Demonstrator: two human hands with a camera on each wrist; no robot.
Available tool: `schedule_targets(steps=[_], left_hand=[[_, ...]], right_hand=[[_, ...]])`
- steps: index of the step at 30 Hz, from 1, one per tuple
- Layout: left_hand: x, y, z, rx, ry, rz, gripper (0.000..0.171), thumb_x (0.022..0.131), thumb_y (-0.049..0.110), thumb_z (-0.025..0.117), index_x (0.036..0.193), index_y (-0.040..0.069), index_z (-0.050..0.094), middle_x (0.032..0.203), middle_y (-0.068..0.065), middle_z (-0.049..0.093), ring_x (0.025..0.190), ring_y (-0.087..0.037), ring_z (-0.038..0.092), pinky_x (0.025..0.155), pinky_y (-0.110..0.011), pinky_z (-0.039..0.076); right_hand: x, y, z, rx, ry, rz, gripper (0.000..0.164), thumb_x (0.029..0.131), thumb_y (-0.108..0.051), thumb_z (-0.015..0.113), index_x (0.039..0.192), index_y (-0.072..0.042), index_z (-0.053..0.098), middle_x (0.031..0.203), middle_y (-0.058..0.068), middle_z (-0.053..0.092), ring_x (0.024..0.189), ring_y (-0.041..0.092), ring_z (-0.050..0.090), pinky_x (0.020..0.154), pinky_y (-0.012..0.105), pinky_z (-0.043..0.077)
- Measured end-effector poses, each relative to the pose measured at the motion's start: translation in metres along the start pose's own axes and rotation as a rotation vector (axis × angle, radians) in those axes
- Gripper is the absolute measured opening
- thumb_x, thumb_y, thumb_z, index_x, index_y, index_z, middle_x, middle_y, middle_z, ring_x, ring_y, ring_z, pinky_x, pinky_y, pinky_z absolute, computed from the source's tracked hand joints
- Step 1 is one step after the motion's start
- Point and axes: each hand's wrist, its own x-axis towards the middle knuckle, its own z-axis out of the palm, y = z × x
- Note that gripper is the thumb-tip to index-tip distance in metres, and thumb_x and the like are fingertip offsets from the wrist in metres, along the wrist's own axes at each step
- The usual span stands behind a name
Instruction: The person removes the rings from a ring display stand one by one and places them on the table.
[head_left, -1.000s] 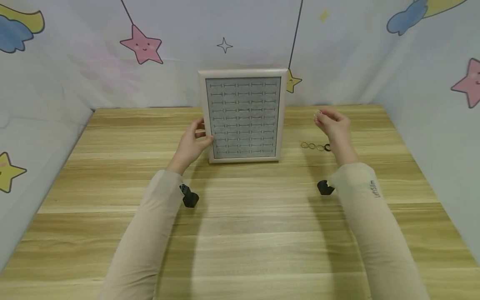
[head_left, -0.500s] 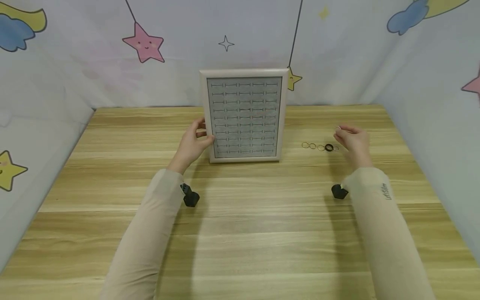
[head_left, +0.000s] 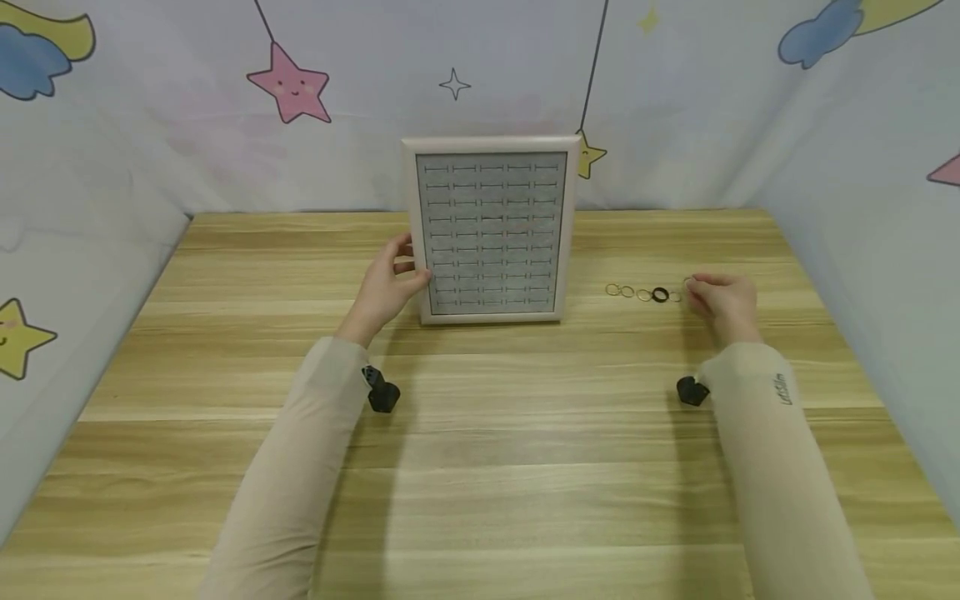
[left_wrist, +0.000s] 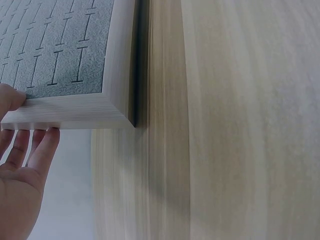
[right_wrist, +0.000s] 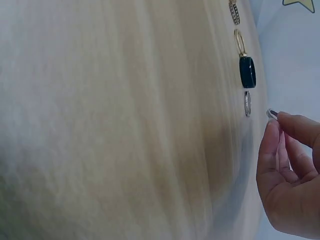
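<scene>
My left hand (head_left: 384,287) grips the left edge of a framed ring display board (head_left: 491,229), thumb on the front and fingers behind. The board stands upright, its grey felt (left_wrist: 55,45) cut with rows of slots, no ring in them. Between thumb and fingertips my right hand (head_left: 726,302) pinches a silver ring (right_wrist: 271,114), just above the table. To its left lies a row of rings: a silver ring (right_wrist: 247,103), a black ring (head_left: 660,294) and several gold rings (head_left: 627,292).
The wooden table (head_left: 525,467) runs back to a pale curtain (head_left: 360,167) printed with stars. A black wrist camera (head_left: 383,394) sits below the left wrist, another black camera (head_left: 691,391) below the right.
My right hand has moved right and down with the silver ring, from above the row to beside its right end. My left hand keeps its grip on the board.
</scene>
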Motion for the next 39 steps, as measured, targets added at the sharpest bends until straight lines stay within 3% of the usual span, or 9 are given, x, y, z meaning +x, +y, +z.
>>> schedule_targets(steps=[5,8,17,30,39], left_hand=[[0.0,0.0,0.0,0.003,0.0,-0.006,0.068,0.093,0.012,0.06,0.151,0.011,0.023,0.143,-0.015,0.039,0.132,-0.032,0.044,0.103,-0.044,0.048],[0.001,-0.001,0.0,0.002,0.0,-0.007,0.068,0.093,0.013,0.06,0.151,0.011,0.023,0.143,-0.014,0.039,0.132,-0.032,0.044,0.103,-0.044,0.048],[0.001,0.0,0.0,-0.003,-0.002,-0.017,0.068,0.093,0.013,0.06,0.151,0.012,0.024,0.143,-0.013,0.039,0.132,-0.031,0.044,0.103,-0.044,0.048],[0.0,0.0,0.0,0.001,-0.003,-0.021,0.068,0.093,0.015,0.061,0.151,0.013,0.025,0.143,-0.013,0.039,0.133,-0.03,0.044,0.104,-0.044,0.048],[0.002,-0.001,0.0,0.005,-0.002,-0.029,0.069,0.093,0.015,0.061,0.151,0.014,0.024,0.144,-0.012,0.039,0.133,-0.03,0.044,0.104,-0.043,0.047]], right_hand=[[0.001,0.003,-0.005,-0.043,-0.017,-0.002,0.034,0.089,0.004,0.058,0.064,-0.017,0.066,0.061,-0.01,0.064,0.057,0.0,0.062,0.06,0.01,0.054],[0.002,0.004,-0.008,-0.125,-0.022,-0.016,0.038,0.089,0.004,0.058,0.061,-0.02,0.064,0.059,-0.011,0.063,0.056,-0.002,0.061,0.06,0.009,0.054],[0.005,0.006,-0.014,-0.263,-0.012,-0.017,0.042,0.089,0.001,0.06,0.056,-0.024,0.062,0.052,-0.014,0.062,0.05,-0.004,0.059,0.056,0.009,0.053],[0.009,0.01,-0.015,-0.377,0.024,-0.032,0.04,0.089,-0.006,0.063,0.056,-0.028,0.059,0.05,-0.018,0.06,0.049,-0.006,0.056,0.054,0.009,0.052],[0.01,0.012,-0.015,-0.384,0.039,-0.053,0.037,0.089,-0.008,0.064,0.057,-0.028,0.059,0.051,-0.018,0.059,0.05,-0.005,0.057,0.055,0.009,0.053]])
